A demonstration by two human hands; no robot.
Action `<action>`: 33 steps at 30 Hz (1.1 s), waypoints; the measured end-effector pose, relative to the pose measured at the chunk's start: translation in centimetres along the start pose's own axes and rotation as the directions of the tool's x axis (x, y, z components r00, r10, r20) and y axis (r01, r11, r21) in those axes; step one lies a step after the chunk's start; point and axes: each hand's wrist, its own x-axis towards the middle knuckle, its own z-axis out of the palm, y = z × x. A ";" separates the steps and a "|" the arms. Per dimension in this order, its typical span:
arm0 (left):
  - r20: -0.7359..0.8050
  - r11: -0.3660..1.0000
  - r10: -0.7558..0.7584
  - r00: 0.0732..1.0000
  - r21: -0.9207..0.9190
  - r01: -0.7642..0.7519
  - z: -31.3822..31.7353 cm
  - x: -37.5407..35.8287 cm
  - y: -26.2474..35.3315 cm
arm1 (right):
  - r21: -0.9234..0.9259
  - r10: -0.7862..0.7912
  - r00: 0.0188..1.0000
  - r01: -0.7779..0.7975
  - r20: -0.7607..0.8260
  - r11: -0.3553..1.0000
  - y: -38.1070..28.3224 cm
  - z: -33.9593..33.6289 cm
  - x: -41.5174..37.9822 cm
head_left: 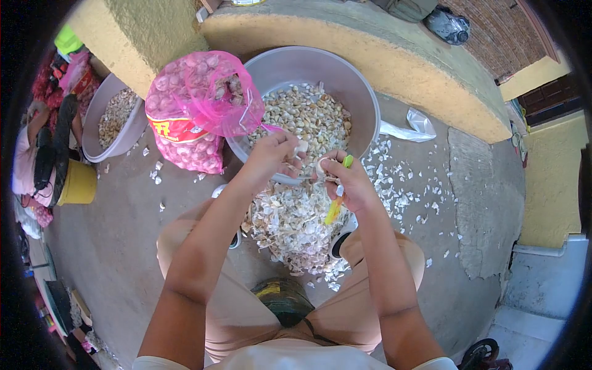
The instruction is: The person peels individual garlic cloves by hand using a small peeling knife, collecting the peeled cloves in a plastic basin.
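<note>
Over the front rim of a large grey tub (364, 86) holding peeled garlic cloves (308, 114), my two hands are close together but apart. My left hand (275, 155) pinches a small whitish piece of garlic (301, 147). In my right hand (350, 179) is a garlic bulb (322, 165), along with a yellow-green handled tool (333, 211) held against the palm. A heap of garlic skins (296, 225) lies below my hands, between my feet. Left of the tub stands a pink mesh bag (185, 111) full of garlic bulbs.
At the far left a person (37, 148) sits by a second tub (92, 132) of garlic and a yellow bucket (79, 184). A low yellow wall (370, 68) curves behind the tub. White plastic (413, 128) and scattered skins lie on the floor to the right.
</note>
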 end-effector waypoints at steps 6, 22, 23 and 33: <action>0.057 0.944 -0.016 0.998 0.329 -0.004 0.2 -0.2 -0.4 | -0.320 -0.010 0.997 -0.016 -0.079 0.947 0.4 -0.5 0.3; 0.233 0.584 0.183 0.955 0.755 -0.297 -0.4 -0.1 -1.9 | -0.415 -0.261 0.873 0.076 -0.412 0.907 1.6 -0.3 2.1; 0.251 0.566 0.197 0.948 0.760 -0.319 -0.4 -0.1 -2.1 | -0.356 -0.241 0.878 0.087 -0.414 0.930 1.6 -0.3 2.3; 0.231 0.586 0.081 0.970 0.776 -0.234 -0.3 -0.2 -2.1 | 0.147 0.050 0.950 -0.004 -0.307 0.989 2.1 -0.6 3.3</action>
